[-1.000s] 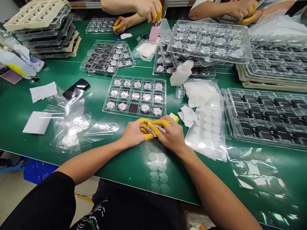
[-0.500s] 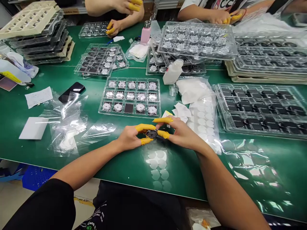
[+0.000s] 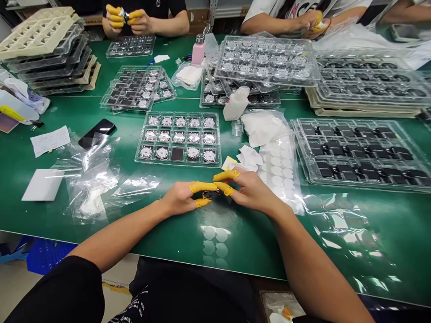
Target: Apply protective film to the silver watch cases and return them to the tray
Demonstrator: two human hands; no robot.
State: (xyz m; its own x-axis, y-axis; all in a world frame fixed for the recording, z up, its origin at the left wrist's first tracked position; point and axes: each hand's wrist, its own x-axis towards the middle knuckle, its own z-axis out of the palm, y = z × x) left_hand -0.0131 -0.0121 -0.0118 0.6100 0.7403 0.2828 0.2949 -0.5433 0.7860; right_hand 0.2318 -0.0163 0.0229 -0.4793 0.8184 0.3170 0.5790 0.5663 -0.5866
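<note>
My left hand (image 3: 183,196) pinches a round dark watch case (image 3: 210,195) between finger and thumb, both in yellow finger cots, just above the green table. At the case's right edge is my right hand (image 3: 247,186), also in yellow cots. Its thumb and forefinger are close together at the rim, partly covering it. Beyond my hands lies a clear tray (image 3: 177,160) with round silver watch parts in its pockets; one front pocket shows only a dark square. Several round translucent stickers (image 3: 214,246) are on the table nearer to me.
Clear film (image 3: 96,179), a phone (image 3: 97,133) and white paper (image 3: 43,185) lie left. A sticker sheet (image 3: 276,166), white bottle (image 3: 236,104) and tray of black parts (image 3: 363,152) are right. Stacked trays (image 3: 266,58) and co-workers' hands (image 3: 126,20) are across the table.
The view has shifted slightly. My right thumb and forefinger have drawn closer together, and the watch case has tilted. A co-worker opposite now holds something up in both hands.
</note>
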